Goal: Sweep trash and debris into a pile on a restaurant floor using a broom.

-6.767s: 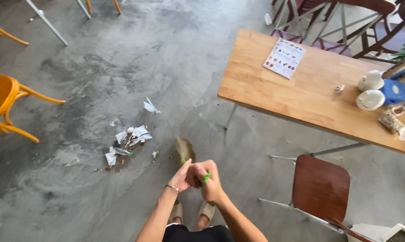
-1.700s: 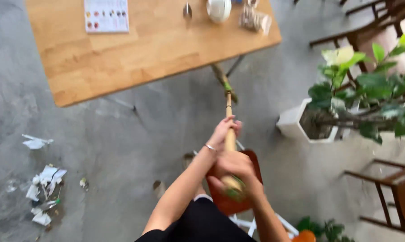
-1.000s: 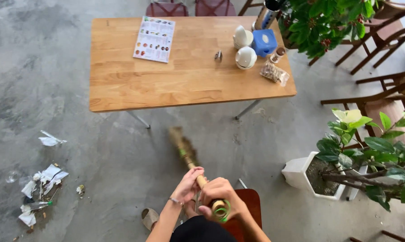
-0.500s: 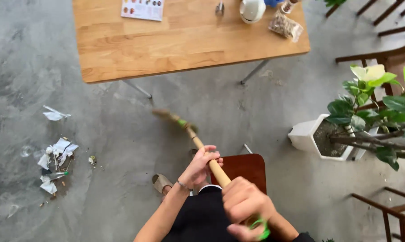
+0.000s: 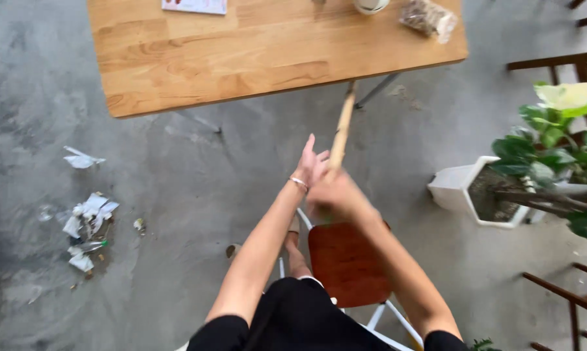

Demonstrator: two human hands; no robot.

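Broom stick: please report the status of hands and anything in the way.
Right hand shut on broom stick; left hand open against it. Stick runs under table. Chair below the hands.

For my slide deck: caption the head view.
Both hands, right hand and left hand, on a broom handle reaching under a wooden table.

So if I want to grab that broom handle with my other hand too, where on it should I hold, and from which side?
Probably the bare stretch of the broom handle just above the right hand, which already wraps its lower part. The stick slants up and away under the wooden table, so come from the left, where the left hand sits open beside it, fingers spread, and close around the round shaft.
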